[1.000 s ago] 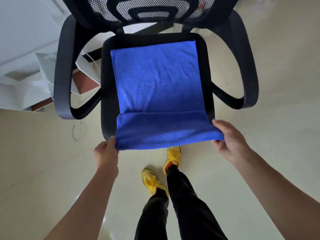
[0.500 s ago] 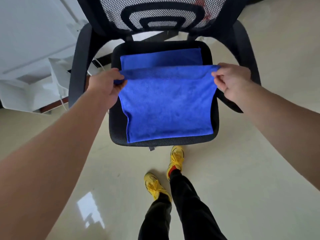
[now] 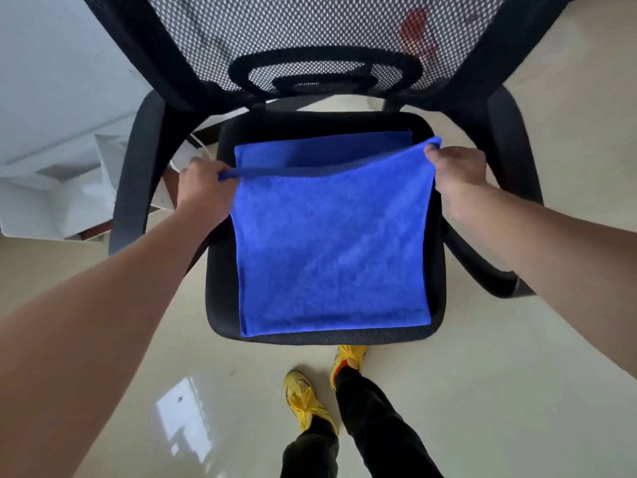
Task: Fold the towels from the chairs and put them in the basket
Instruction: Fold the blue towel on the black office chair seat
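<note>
A blue towel (image 3: 331, 250) lies on the seat of a black mesh office chair (image 3: 220, 326), doubled over from the front edge towards the backrest. My left hand (image 3: 201, 189) pinches the left corner of the upper layer. The right corner is pinched by my right hand (image 3: 456, 172). Both corners are lifted a little above the lower layer, whose far strip still shows near the backrest. No basket is in view.
The chair's armrests (image 3: 138, 174) flank my forearms, and its mesh backrest (image 3: 324, 46) rises at the top. White furniture (image 3: 51, 132) stands at the left. My feet in yellow shoes (image 3: 303, 398) are on the shiny pale floor below the seat.
Both hands have carried the towel's near edge from the seat's front up and over towards the backrest, folding it in half. The camera has moved closer to the chair.
</note>
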A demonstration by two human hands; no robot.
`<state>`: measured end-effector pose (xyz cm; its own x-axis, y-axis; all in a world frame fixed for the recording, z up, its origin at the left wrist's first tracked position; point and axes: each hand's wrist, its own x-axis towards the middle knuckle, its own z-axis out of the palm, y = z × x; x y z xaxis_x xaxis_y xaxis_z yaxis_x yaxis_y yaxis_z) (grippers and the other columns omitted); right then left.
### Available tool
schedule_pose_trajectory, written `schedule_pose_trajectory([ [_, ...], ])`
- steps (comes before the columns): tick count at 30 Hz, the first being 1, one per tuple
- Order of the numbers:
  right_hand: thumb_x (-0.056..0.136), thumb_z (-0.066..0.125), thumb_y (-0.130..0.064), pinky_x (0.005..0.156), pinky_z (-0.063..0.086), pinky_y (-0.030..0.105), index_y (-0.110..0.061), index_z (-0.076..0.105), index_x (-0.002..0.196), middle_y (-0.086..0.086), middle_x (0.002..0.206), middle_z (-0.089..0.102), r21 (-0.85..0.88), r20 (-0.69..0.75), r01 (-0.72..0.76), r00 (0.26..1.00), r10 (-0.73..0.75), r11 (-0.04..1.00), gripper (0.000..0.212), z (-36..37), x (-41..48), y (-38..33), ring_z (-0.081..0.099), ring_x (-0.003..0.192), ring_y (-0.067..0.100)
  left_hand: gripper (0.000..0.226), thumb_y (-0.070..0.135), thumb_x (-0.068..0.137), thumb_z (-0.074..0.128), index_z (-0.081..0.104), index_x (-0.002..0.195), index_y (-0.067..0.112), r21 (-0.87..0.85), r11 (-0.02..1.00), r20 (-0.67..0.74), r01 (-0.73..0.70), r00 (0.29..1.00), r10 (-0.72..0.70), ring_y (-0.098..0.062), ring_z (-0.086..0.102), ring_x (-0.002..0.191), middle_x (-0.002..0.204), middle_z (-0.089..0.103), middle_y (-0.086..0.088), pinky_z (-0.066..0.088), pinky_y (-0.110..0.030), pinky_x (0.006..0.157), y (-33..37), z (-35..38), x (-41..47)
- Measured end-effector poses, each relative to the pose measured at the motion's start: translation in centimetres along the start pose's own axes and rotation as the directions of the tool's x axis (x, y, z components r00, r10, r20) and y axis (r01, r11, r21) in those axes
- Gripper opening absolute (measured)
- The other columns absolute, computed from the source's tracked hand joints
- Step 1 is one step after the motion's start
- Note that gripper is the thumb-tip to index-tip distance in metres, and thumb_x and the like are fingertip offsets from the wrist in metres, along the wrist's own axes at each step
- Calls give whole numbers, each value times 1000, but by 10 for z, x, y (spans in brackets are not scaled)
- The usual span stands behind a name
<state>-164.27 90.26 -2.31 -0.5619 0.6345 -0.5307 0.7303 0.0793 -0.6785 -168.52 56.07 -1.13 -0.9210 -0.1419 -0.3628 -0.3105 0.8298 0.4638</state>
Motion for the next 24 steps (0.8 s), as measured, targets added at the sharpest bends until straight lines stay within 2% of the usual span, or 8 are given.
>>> schedule_pose_trajectory([
  [2,85,67,-39,52,34,26,-20,38,57,-1,59,37,-19,0,-1,1000,1,1000,45,7,13,-2,32,52,16,28,30,85,61,55,60,17,-292,947,54,131,991,-120,-20,44,57,60,47,-3,37,-28,57,3,4,12],
  [4,88,65,-38,50,31,26,-20,34,55,-2,57,34,-28,13,6,1000,-6,1000,48,14,24,-2,29,52,16,26,32,85,64,59,62,19,-481,844,104,237,972,-213,-15,51,57,60,53,2,44,-27,60,4,8,24],
  [6,89,63,-38,47,27,25,-20,33,57,-2,59,32,-33,21,16,1000,-15,999,48,22,36,0,27,53,17,19,31,86,65,65,69,23,-546,790,120,278,960,-255,-10,58,60,63,62,7,49,-24,61,2,14,35],
  [10,92,60,-38,53,33,25,-17,52,71,-2,67,43,-75,36,66,997,-64,995,31,38,58,6,36,59,15,12,28,89,61,62,77,26,-643,687,132,339,932,-337,-16,66,81,85,67,4,54,-29,66,-4,33,56],
  [15,94,57,-37,54,35,27,-22,45,57,-7,57,43,-183,22,147,989,-145,972,42,55,88,15,38,52,14,10,29,91,59,62,96,20,-703,585,190,405,899,-394,-20,67,91,96,68,1,57,-39,80,-13,56,80],
  [18,95,53,-36,59,32,33,-19,40,57,-1,62,44,-324,6,262,961,-275,909,43,62,99,17,39,63,21,10,30,91,59,61,84,23,-690,597,167,409,893,-418,-19,66,86,88,67,3,55,-37,76,-18,62,93],
  [20,96,47,-37,62,31,33,-15,45,66,6,74,50,-430,-8,312,937,-350,847,38,65,106,17,43,71,24,15,34,91,57,59,80,25,-652,639,138,408,893,-429,-20,64,87,85,64,5,53,-39,79,-20,63,101],
  [24,98,39,-41,68,33,31,-10,61,101,13,100,64,-568,-3,326,917,-398,755,38,70,119,12,57,90,32,17,35,97,41,52,103,24,-488,803,123,342,938,-324,-16,59,88,87,56,10,53,-37,87,-25,68,114],
])
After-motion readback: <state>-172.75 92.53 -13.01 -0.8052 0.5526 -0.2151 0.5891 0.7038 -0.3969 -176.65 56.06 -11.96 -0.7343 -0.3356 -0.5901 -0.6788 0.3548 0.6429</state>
